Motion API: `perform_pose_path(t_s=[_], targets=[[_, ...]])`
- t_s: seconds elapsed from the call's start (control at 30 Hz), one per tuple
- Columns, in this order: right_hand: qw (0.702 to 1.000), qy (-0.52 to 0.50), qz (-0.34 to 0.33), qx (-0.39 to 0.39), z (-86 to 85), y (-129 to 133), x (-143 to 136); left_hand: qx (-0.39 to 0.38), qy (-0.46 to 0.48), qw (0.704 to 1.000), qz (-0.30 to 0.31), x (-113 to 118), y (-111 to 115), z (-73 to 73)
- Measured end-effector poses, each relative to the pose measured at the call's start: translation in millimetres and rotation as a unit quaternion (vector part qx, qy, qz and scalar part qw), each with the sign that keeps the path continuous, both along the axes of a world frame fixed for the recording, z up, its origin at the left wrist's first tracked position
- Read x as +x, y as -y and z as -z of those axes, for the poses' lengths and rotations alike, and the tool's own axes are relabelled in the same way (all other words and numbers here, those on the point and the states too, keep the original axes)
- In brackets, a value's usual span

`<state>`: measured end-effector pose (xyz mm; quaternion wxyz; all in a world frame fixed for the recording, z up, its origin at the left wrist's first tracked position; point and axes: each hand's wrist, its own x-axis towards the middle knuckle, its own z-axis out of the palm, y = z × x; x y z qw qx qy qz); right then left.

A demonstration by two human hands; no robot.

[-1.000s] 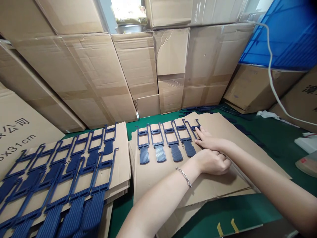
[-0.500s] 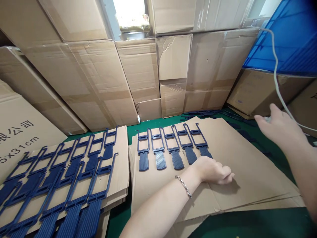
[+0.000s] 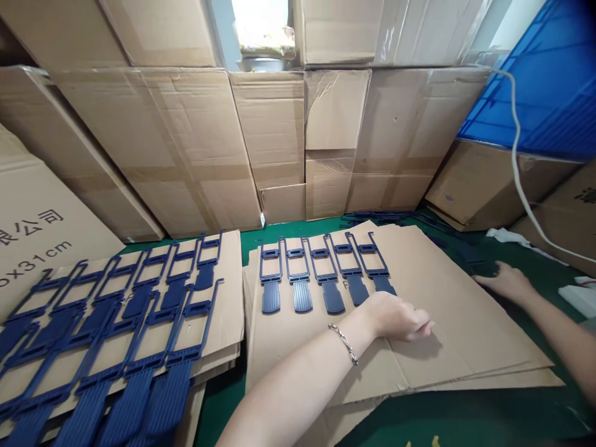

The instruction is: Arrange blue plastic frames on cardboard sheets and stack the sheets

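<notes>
Head view: the fifth blue frame (image 3: 377,273) now lies released on the cardboard (image 3: 447,310), making the row five. The right hand (image 3: 505,280) has moved down beside dark pieces (image 3: 465,251) on the desk (image 3: 447,413) — grip spread; the left hand (image 3: 403,315) is curled, contents hidden.

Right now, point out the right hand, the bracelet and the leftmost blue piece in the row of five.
Right hand (image 3: 507,286): head view, on its back.
Bracelet (image 3: 344,340): head view, on its chain links.
Leftmost blue piece (image 3: 271,292): head view, on its ribbed tab's upper end.
</notes>
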<state>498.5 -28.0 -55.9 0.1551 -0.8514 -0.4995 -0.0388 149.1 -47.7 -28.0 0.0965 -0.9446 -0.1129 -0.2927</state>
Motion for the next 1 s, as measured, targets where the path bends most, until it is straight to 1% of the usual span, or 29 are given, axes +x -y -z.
perform_pose_path(t_s=[0.07,0.13,0.17,0.2,0.23,0.27,0.3,0.33,0.37,0.4,0.43,0.47,0.53,0.6,0.67,0.7,0.8,0.87,0.9,0.93,1.0], targets=[[0.999,0.001,0.023,0.035,-26.8,2.3,-7.8,0.006,0.005,1.0,0.002,-0.1,-0.6,1.9],[0.989,-0.017,0.055,0.134,-51.3,10.1,-32.4,0.008,0.004,1.0,0.002,-0.4,-1.2,3.1],[0.977,-0.025,0.066,0.202,-60.1,15.5,-49.7,0.008,0.002,1.0,0.002,-0.6,-1.4,3.1],[0.954,-0.011,0.072,0.291,-65.5,21.2,-68.4,0.008,0.002,1.0,0.002,-1.1,-1.5,2.6],[0.943,0.012,0.041,0.329,-67.3,26.8,-87.1,0.007,0.002,1.0,0.003,-1.6,-1.5,1.7],[0.944,0.036,-0.014,0.329,-65.5,32.1,-104.1,0.007,0.003,1.0,0.005,-2.4,-1.3,0.4],[0.948,0.047,-0.087,0.303,-60.9,36.8,-118.2,0.006,0.007,1.0,0.008,-3.3,-1.2,-1.0],[0.949,0.055,-0.186,0.249,-54.2,41.0,-128.4,0.006,0.013,1.0,0.012,-4.3,-1.2,-2.4],[0.94,0.064,-0.278,0.185,-46.7,44.7,-134.4,0.006,0.022,1.0,0.015,-5.4,-1.2,-3.8],[0.926,0.069,-0.348,0.127,-39.2,48.0,-136.3,0.006,0.031,0.999,0.018,-6.4,-1.5,-5.0],[0.914,0.069,-0.392,0.08,-32.8,50.7,-134.6,0.007,0.039,0.999,0.021,-7.2,-1.8,-5.9],[0.91,0.062,-0.408,0.048,-27.9,52.9,-130.0,0.008,0.045,0.999,0.024,-7.9,-2.1,-6.5],[0.922,0.021,-0.385,0.017,-23.4,55.1,-116.2,0.009,0.046,0.998,0.032,-8.3,-2.7,-6.7],[0.937,-0.025,-0.347,0.003,-24.4,54.3,-102.5,0.011,0.044,0.998,0.037,-7.9,-2.9,-6.3],[0.945,-0.034,-0.324,-0.001,-27.3,51.5,-95.7,0.014,0.042,0.998,0.04,-7.0,-2.8,-5.5],[0.947,-0.019,-0.321,-0.004,-28.6,49.9,-96.1,0.015,0.042,0.998,0.039,-6.6,-2.7,-5.0],[0.95,0.083,-0.302,-0.011,-31.8,46.3,-114.1,0.018,0.045,0.998,0.033,-5.4,-2.5,-3.5],[0.945,0.171,-0.279,0.013,-36.4,45.5,-136.4,0.019,0.047,0.998,0.028,-4.9,-2.3,-2.4],[0.937,0.206,-0.281,0.028,-39.9,45.4,-148.6,0.02,0.048,0.998,0.025,-4.7,-2.1,-2.0],[0.925,0.229,-0.302,0.029,-43.9,45.2,-160.5,0.021,0.049,0.998,0.023,-4.6,-1.9,-1.8],[0.906,0.238,-0.351,-0.009,-51.5,44.0,-180.4,0.022,0.051,0.998,0.02,-4.5,-1.3,-1.9]])
